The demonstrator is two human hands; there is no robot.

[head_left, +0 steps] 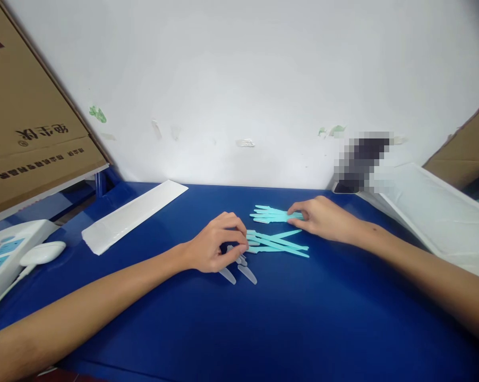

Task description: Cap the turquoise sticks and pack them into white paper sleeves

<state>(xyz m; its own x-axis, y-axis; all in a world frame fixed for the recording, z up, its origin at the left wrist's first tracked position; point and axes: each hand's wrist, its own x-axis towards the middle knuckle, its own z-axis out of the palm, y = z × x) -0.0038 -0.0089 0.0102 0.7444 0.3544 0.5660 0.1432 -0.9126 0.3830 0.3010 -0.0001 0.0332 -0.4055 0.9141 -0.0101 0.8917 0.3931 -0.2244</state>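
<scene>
On the blue table lie slim turquoise eyebrow razors in two groups. My right hand (319, 217) pinches the handle ends of the farther bundle of razors (275, 214), whose blade ends fan out to the left. Nearer to me is a loose, crossed pile of razors (279, 243). My left hand (219, 243) is at the left end of this pile, thumb and fingertips drawn together; what they hold is hidden. Several translucent blade covers (248, 274) lie beneath and just in front of the left hand, partly covered by it.
A long white tray-like piece (136, 215) lies at the back left. A power strip (20, 246) and a white plug-like device (43, 253) stand at the left edge. Cardboard boxes (36, 106) flank the table. A clear-walled bin (434, 207) and a blurred dark object (359, 164) are at the right.
</scene>
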